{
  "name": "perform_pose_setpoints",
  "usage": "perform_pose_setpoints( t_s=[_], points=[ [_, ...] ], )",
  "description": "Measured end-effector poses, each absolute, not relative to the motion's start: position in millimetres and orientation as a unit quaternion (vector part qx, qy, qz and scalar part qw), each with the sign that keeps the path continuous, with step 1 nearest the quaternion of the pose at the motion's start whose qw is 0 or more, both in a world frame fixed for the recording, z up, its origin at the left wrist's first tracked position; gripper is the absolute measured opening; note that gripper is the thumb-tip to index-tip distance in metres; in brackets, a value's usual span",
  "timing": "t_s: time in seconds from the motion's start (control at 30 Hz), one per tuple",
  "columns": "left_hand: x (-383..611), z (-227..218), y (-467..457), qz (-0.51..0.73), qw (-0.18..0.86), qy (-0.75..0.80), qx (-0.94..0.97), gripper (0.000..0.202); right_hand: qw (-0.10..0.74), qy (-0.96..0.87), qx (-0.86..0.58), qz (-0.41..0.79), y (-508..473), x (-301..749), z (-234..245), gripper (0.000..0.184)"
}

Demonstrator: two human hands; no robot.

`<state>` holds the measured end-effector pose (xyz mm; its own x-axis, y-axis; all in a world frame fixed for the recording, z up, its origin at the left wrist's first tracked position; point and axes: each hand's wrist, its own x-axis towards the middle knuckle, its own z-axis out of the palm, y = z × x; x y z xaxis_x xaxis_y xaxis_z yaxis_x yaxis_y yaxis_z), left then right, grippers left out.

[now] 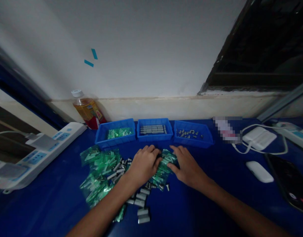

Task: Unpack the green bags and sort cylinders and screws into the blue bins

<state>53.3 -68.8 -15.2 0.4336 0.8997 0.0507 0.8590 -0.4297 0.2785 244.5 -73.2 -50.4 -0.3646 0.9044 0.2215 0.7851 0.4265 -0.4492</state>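
Observation:
My left hand (144,164) rests knuckles-up on the blue table, fingers curled over a small green plastic bag (163,168) of metal parts. My right hand (187,166) lies beside it, fingers bent and pinching the same bag's right edge. A heap of green bags (99,172) spreads to the left of my left hand. Loose grey metal sleeves (141,204) lie under and in front of my left forearm.
Three blue bins stand behind my hands: the left bin (114,140) with green bags, the middle bin (155,136) with grey sleeves, the right bin (193,141) with small screws. A drink bottle (87,110), a power strip (40,153), chargers (258,138) and a phone (289,184) surround them.

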Motion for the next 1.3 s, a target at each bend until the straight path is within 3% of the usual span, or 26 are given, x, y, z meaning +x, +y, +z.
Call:
perform_pose_setpoints(
  t_s=[0.13,0.23,0.33,0.43,0.5,0.57,0.73,0.83,0.97,1.07,1.2,1.3],
  points=[
    [48,-12,-75,0.176,0.162,0.526,0.816,0.025,0.309,-0.751,-0.542,0.218,-69,243,-50,0.031],
    [46,-3,-81,0.259,0.285,0.528,0.757,0.030,0.390,-0.723,-0.522,0.230,-73,243,-38,0.010],
    [51,3,-86,0.308,0.451,0.521,0.656,0.045,0.425,-0.766,-0.458,0.152,-85,243,-30,0.020],
    [56,0,-88,0.344,0.531,0.509,0.584,0.040,0.393,-0.832,-0.385,0.076,-94,239,-27,0.038],
    [54,-3,-86,0.381,0.507,0.519,0.572,0.032,0.360,-0.852,-0.375,0.066,-97,236,-27,0.041],
    [45,-1,-82,0.420,0.416,0.546,0.594,0.027,0.338,-0.853,-0.390,0.075,-98,234,-27,0.038],
    [-5,24,-62,0.437,-0.001,0.614,0.658,0.018,0.311,-0.852,-0.411,0.094,-101,235,-30,0.032],
    [-40,32,-43,0.393,-0.167,0.632,0.647,0.020,0.304,-0.860,-0.398,0.101,-103,236,-32,0.028],
    [-58,18,-32,0.245,-0.176,0.633,0.713,0.029,0.285,-0.864,-0.398,0.118,-105,236,-29,0.026],
    [-39,4,-46,0.259,-0.143,0.599,0.744,0.037,0.235,-0.861,-0.432,0.130,-107,233,-26,0.039],
    [5,-3,-76,0.232,0.010,0.513,0.827,0.028,0.176,-0.854,-0.468,0.142,-110,227,-28,0.042],
    [28,-5,-89,0.191,0.094,0.497,0.841,0.024,0.213,-0.830,-0.481,0.186,-109,225,-36,0.036]
  ],
)
